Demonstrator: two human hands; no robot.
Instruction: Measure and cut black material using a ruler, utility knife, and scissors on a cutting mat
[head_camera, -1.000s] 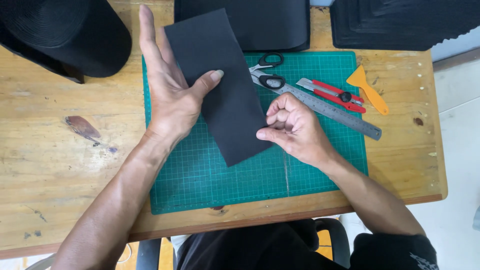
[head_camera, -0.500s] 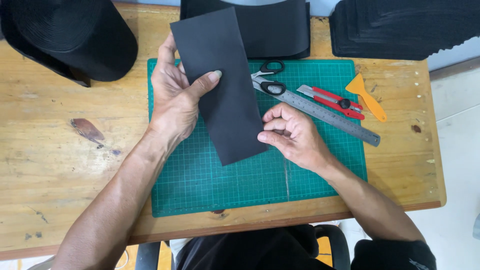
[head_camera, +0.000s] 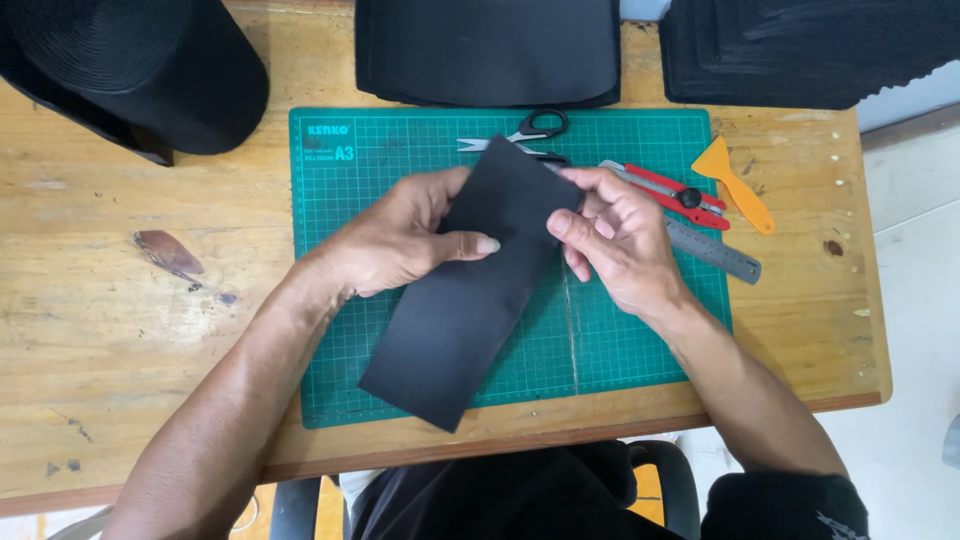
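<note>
Both hands hold a long rectangular sheet of thin black material over the green gridded cutting mat on the wooden bench. The left hand pinches its upper left edge, thumb across the face. The right hand grips the upper right corner. On the mat's far side lie black-handled scissors, a red utility knife and a steel ruler.

Bare forearms, dark clothing, small pale print on right sleeve
</note>
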